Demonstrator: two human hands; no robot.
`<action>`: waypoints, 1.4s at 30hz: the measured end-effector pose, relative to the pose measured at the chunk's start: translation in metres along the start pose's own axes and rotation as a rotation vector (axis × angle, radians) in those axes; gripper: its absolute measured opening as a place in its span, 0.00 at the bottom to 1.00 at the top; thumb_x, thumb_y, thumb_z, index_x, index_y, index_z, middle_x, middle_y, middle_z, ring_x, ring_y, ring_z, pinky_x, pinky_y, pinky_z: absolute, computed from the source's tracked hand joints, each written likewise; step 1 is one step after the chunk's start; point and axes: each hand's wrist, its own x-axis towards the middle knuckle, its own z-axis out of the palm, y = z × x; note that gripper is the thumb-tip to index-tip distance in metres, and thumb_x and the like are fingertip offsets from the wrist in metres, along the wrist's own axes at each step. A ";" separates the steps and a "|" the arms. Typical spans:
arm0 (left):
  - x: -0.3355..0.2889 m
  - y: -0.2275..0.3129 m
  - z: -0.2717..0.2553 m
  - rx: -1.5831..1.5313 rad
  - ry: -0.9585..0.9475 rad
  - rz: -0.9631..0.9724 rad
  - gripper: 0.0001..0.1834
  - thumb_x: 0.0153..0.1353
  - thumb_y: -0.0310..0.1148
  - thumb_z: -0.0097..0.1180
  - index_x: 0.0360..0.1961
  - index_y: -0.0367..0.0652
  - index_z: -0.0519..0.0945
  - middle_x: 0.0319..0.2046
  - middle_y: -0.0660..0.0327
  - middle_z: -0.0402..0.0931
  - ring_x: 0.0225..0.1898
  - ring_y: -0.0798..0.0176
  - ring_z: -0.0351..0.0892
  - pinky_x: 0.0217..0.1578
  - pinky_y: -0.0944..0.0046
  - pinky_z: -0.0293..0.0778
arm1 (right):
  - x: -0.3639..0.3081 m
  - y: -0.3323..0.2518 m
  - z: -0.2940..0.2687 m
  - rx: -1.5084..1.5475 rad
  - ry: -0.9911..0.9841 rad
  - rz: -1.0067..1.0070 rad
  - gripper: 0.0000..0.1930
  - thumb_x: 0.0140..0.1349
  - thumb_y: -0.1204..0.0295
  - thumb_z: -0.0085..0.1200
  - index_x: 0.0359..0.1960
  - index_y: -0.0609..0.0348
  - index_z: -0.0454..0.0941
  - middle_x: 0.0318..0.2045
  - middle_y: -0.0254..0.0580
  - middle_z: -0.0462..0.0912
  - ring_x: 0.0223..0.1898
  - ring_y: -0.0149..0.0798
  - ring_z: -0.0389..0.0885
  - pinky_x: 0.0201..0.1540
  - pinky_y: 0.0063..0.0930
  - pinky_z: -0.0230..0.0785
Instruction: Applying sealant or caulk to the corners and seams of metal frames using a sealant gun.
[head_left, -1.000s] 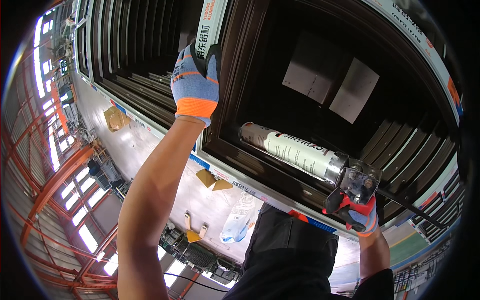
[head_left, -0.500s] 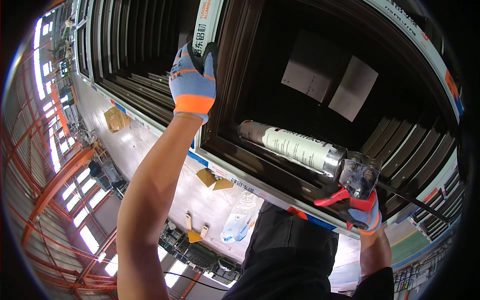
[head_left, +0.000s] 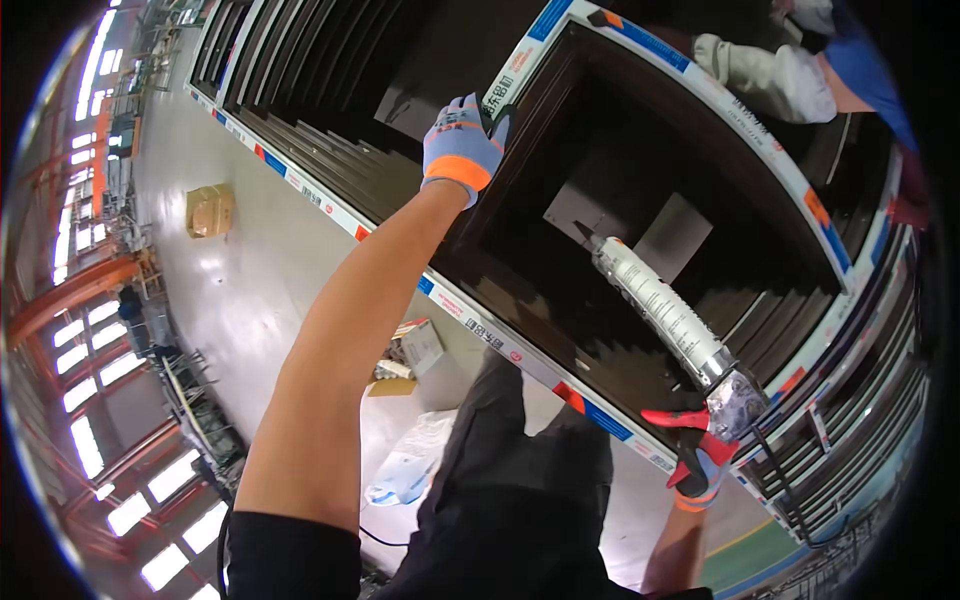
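A dark metal frame, its edges wrapped in white, blue and orange protective tape, lies tilted before me. My left hand, in a blue-grey and orange glove, grips the frame's left side bar near the far corner. Lower right, my right hand, gloved alike, is closed round the red handle of a caulking gun. A silver-white sealant tube sits in the gun, its dark nozzle pointing up-left over the frame's opening. My right fingers are partly hidden by the handle.
More dark frames are stacked beneath and at the left. At upper right another person's white-gloved hand rests at the far bar. A cardboard box, an open carton and a white plastic bag lie on the floor.
The caulking gun has swung so its nozzle points farther into the opening. The frame appears farther down-left in view, and another person's hand has come in at upper right. My left hand still grips.
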 end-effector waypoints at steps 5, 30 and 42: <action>-0.007 -0.001 -0.006 -0.041 0.248 0.147 0.39 0.58 0.51 0.57 0.63 0.34 0.65 0.61 0.46 0.65 0.64 0.44 0.61 0.65 0.51 0.57 | -0.028 -0.019 0.027 0.046 0.248 0.006 0.18 0.53 0.62 0.51 0.31 0.65 0.84 0.32 0.43 0.84 0.39 0.38 0.76 0.47 0.31 0.65; -0.106 -0.018 -0.037 -1.218 -1.142 0.321 0.39 0.41 0.24 0.63 0.60 0.33 0.70 0.54 0.54 0.75 0.61 0.57 0.70 0.64 0.60 0.61 | 0.007 0.002 0.139 -0.749 0.768 -0.232 0.39 0.44 0.58 0.68 0.59 0.62 0.70 0.59 0.54 0.68 0.60 0.58 0.66 0.64 0.54 0.58; -0.070 0.006 0.025 -1.242 -1.495 0.249 0.55 0.35 0.38 0.79 0.66 0.41 0.64 0.63 0.56 0.68 0.67 0.51 0.63 0.67 0.49 0.58 | 0.006 0.052 0.106 -0.867 0.783 -0.014 0.35 0.38 0.64 0.66 0.55 0.53 0.75 0.51 0.44 0.75 0.55 0.50 0.71 0.62 0.50 0.60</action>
